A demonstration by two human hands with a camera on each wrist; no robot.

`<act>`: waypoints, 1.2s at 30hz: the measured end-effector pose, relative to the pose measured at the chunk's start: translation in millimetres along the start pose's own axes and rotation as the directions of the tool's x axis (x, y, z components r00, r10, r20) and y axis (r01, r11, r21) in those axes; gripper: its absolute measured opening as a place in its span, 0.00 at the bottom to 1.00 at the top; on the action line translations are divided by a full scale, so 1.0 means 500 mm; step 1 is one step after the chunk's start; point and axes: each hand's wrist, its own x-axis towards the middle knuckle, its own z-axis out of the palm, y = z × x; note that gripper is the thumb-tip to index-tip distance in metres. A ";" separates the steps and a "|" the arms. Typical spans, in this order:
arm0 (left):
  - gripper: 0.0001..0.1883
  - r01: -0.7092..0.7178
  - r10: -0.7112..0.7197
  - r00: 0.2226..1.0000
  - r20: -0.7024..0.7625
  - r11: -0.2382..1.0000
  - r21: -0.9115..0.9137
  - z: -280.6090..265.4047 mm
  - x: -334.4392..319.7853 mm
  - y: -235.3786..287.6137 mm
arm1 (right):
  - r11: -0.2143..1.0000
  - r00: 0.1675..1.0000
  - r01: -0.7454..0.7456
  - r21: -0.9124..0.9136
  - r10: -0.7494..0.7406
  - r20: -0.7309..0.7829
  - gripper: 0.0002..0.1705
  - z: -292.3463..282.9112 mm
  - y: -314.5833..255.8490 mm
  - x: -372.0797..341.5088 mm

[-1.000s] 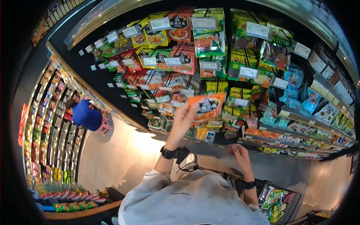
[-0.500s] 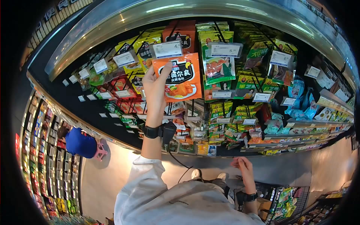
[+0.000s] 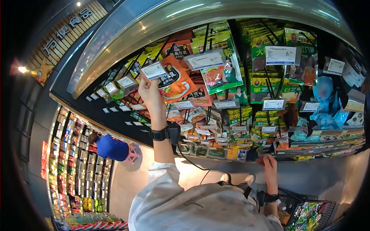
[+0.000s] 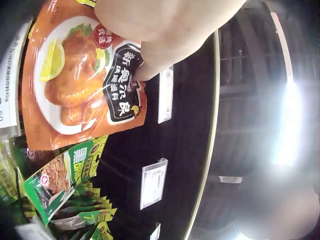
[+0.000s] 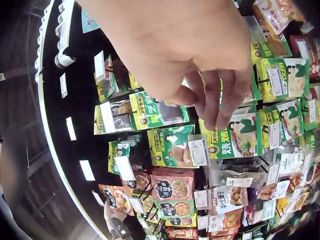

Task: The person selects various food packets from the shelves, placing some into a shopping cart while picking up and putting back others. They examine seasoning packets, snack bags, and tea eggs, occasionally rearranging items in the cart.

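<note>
My left hand (image 3: 151, 98) pinches an orange packet of roasting seasoning (image 3: 178, 85) by its edge, up among the hanging packets. In the left wrist view the thumb lies over the dark label of this packet (image 4: 75, 80), whose front shows cooked chicken on a plate. A price tag (image 3: 153, 71) overlaps the packet's upper left part. Behind it hang more orange packets (image 3: 178, 49) on the same part of the rack. Lower down, my right hand (image 3: 269, 166) hangs before the shelf with loosely curled fingers and nothing in them.
Green seasoning bags (image 3: 223, 73) hang on hooks just right of the packet. A glossy curved canopy (image 3: 154, 23) overhangs the rack. A wire shopping cart (image 3: 328, 211) with packets stands at lower right. A person in blue (image 3: 111, 147) is by a pink stool (image 3: 132, 153) at left.
The left hand has raised the orange packet from the lower rack to the upper hooks, then moved it left behind the price tag. The right hand stays low and loosely curled.
</note>
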 end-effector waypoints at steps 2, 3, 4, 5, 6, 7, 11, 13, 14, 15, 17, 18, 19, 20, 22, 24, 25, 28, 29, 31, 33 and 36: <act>0.15 0.034 -0.034 0.999 -0.015 0.999 0.032 0.003 -0.003 0.012 | 0.999 1.000 0.002 0.043 -0.002 0.015 0.17 -0.007 0.007 0.023; 0.16 0.068 -0.065 0.997 -0.045 0.996 0.064 0.011 -0.007 0.028 | 0.999 1.000 -0.029 0.023 0.029 0.008 0.16 -0.008 0.003 0.032; 0.15 0.024 -0.023 1.000 -0.021 0.998 0.054 0.002 0.000 0.016 | 0.999 0.999 -0.030 0.024 0.030 0.015 0.16 -0.009 0.001 0.039; 0.15 -0.018 0.018 1.000 0.003 0.999 0.042 -0.005 0.006 0.007 | 0.999 0.999 -0.031 0.024 0.030 0.021 0.16 -0.011 0.001 0.046; 0.14 -0.023 0.023 1.000 0.006 0.999 0.042 -0.009 0.011 0.002 | 0.999 0.999 -0.032 0.023 0.032 0.026 0.16 -0.013 0.003 0.053; 0.14 -0.025 0.025 1.000 0.007 0.999 0.043 -0.014 0.013 -0.002 | 0.999 0.999 -0.026 0.035 0.025 0.036 0.17 -0.016 0.009 0.060; 0.12 -0.021 0.021 1.000 0.013 0.999 0.045 -0.020 0.008 0.001 | 0.995 0.997 -0.055 0.082 0.052 0.050 0.16 -0.009 -0.008 0.080; 0.12 -0.009 0.009 1.000 0.021 1.000 0.027 -0.025 0.009 -0.003 | 0.991 0.996 -0.069 0.115 0.063 0.061 0.16 -0.014 0.003 0.094; 0.12 0.002 -0.002 1.000 0.017 1.000 0.016 -0.027 0.009 -0.006 | 0.992 0.996 -0.077 0.104 0.071 0.060 0.16 -0.017 0.004 0.098; 0.12 0.012 -0.012 1.000 0.012 1.000 0.003 -0.027 0.009 -0.008 | 0.992 0.995 -0.082 0.091 0.077 0.059 0.16 -0.020 0.005 0.104; 0.12 0.015 -0.014 1.000 0.024 1.000 -0.017 -0.019 0.002 0.002 | 0.994 0.996 -0.079 0.076 0.075 0.057 0.17 -0.021 -0.001 0.113; 0.12 0.017 -0.016 0.999 0.030 0.999 -0.027 -0.014 -0.001 0.007 | 0.995 0.996 -0.073 0.072 0.069 0.058 0.17 -0.021 -0.008 0.114; 0.13 0.025 -0.024 1.000 0.020 0.999 -0.032 -0.009 -0.003 0.010 | 0.995 0.996 -0.067 0.067 0.063 0.058 0.17 -0.021 -0.012 0.116; 0.13 0.033 -0.033 0.999 0.012 0.999 -0.036 -0.005 -0.005 0.013 | 0.995 0.997 -0.063 0.078 0.059 0.059 0.17 -0.023 -0.013 0.118; 0.13 0.042 -0.042 0.999 0.008 0.998 -0.042 -0.002 -0.007 0.012 | 0.993 0.997 -0.057 0.104 0.051 0.058 0.17 -0.028 -0.010 0.120; 0.13 0.045 -0.044 0.999 0.016 0.998 -0.046 0.001 -0.006 0.009 | 0.993 0.997 -0.068 0.096 0.063 0.052 0.17 -0.032 -0.008 0.121; 0.13 0.059 -0.059 0.998 0.014 0.998 -0.029 0.003 -0.009 0.014 | 0.993 0.996 -0.074 0.091 0.069 0.049 0.17 -0.035 -0.007 0.121; 0.12 0.077 -0.077 0.997 0.002 0.997 -0.009 0.007 -0.013 0.022 | 0.991 0.995 -0.083 0.102 0.078 0.055 0.17 -0.041 -0.004 0.120; 0.12 0.069 -0.069 0.998 -0.002 0.997 -0.023 0.002 -0.008 0.016 | 0.992 0.995 -0.089 0.094 0.085 0.045 0.17 -0.041 -0.006 0.117; 0.11 0.077 -0.077 0.997 -0.010 0.996 -0.044 -0.001 -0.009 0.014 | 0.992 0.995 -0.096 0.076 0.095 0.026 0.18 -0.041 -0.010 0.114; 0.11 0.060 -0.061 0.998 -0.014 0.997 -0.046 0.004 -0.012 0.019 | 0.993 0.997 -0.074 0.091 0.071 0.033 0.18 -0.043 -0.001 0.110; 0.11 0.052 -0.053 0.999 -0.006 0.997 -0.049 0.002 -0.014 0.017 | 0.990 0.996 -0.085 0.114 0.082 0.031 0.18 -0.043 0.003 0.103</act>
